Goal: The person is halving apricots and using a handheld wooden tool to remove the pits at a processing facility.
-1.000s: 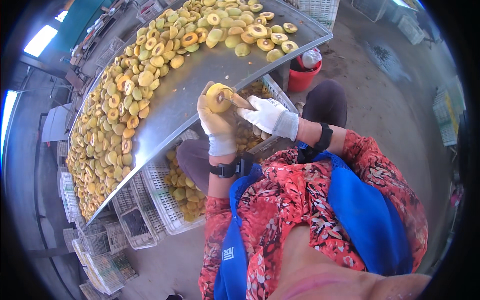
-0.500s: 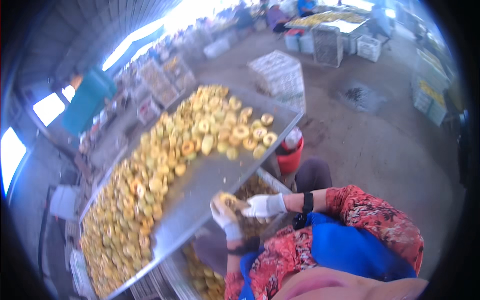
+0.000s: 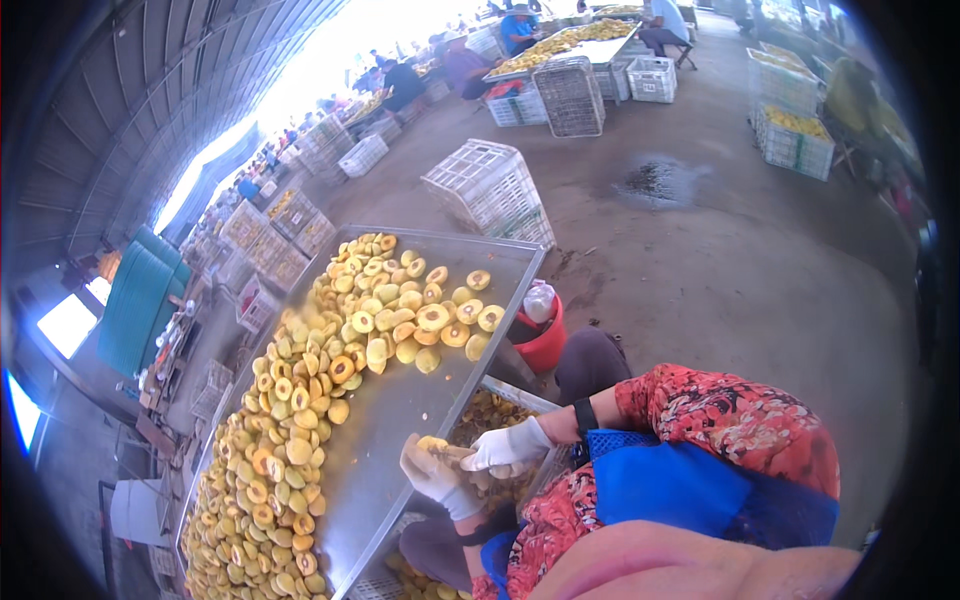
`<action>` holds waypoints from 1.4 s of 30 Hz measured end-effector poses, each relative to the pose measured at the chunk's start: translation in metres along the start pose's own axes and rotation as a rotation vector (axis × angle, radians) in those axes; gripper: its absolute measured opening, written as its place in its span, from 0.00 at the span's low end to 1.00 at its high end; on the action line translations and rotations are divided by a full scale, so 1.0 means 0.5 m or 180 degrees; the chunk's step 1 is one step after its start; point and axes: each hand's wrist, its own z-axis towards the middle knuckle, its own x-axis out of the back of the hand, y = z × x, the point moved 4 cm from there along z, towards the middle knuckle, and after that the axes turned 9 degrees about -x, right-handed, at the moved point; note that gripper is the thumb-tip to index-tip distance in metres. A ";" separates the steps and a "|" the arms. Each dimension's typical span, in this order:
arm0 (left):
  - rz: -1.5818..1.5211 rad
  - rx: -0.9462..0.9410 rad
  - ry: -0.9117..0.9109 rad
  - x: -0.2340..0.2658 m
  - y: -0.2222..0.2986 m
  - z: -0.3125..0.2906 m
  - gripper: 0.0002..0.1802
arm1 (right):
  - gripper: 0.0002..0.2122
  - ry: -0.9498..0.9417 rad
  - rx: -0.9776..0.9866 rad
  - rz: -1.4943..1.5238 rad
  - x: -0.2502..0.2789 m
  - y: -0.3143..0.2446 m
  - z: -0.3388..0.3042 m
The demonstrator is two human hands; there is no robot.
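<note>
My left hand (image 3: 435, 474), in a white glove, is closed round a yellow peach half (image 3: 432, 443) at the near edge of the metal table (image 3: 400, 400). Close beside it my right hand (image 3: 508, 447), also gloved in white, has its fingers curled in toward the fruit. A thin piece shows between the two hands, but I cannot make out what it is. Many halved yellow peaches (image 3: 290, 420) are heaped along the far left side of the table, several with brown stone hollows showing. Below my hands is a crate with brown scraps (image 3: 487, 415).
A red bucket (image 3: 543, 340) holding a whitish bag stands by the table's right corner. Beyond it a white plastic crate (image 3: 490, 190) rests on the floor. Stacked crates (image 3: 790, 110) and a wet patch (image 3: 660, 182) lie farther off, with people at another fruit-covered table (image 3: 570, 45).
The view has swung, so the table and far crates sit lower and more to the left. My hands stay together at the peach half, with the right still beside the left.
</note>
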 end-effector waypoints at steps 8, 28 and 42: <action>0.0578 -0.0512 -0.0124 -0.016 0.023 -0.011 0.16 | 0.20 -0.0163 0.0037 0.0315 -0.032 -0.012 -0.018; -0.1779 0.1321 0.0193 -0.038 -0.030 0.008 0.31 | 0.16 -0.0656 -0.0016 0.0466 -0.016 0.001 -0.020; 0.4881 0.0491 -0.0542 0.438 0.070 0.133 0.33 | 0.23 -0.0849 -0.0998 0.0371 0.027 0.038 0.065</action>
